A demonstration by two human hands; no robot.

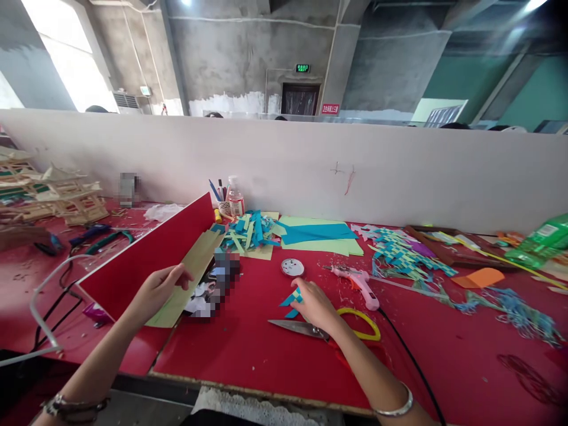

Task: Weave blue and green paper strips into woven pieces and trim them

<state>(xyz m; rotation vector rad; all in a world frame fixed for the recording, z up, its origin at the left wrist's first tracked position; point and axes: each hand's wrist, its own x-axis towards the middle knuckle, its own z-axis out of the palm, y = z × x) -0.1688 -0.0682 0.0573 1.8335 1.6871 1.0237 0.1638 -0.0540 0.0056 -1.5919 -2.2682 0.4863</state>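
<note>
My right hand [314, 303] pinches a small piece of woven blue and pale-green paper strips [293, 300], its loose ends pointing left. Beneath that wrist lie large scissors [302, 328] with yellow and red handles. My left hand [163, 289] hovers over long pale-green paper sheets [195, 260], fingers curled in; whatever they hold, if anything, is hidden. A round white dish [293, 267] with small dark specks sits just beyond my right hand. To its right is a pink glue gun [357, 281] on a black cord.
Cut strips [252, 231] form a heap at the back, beside flat sheets [319, 234]. Woven pieces [403, 251] lie to the right, near a green bottle [544, 242]. A red upright board [155, 254] divides off the left side, where another person's hand [22, 234] is near wooden models [71, 192].
</note>
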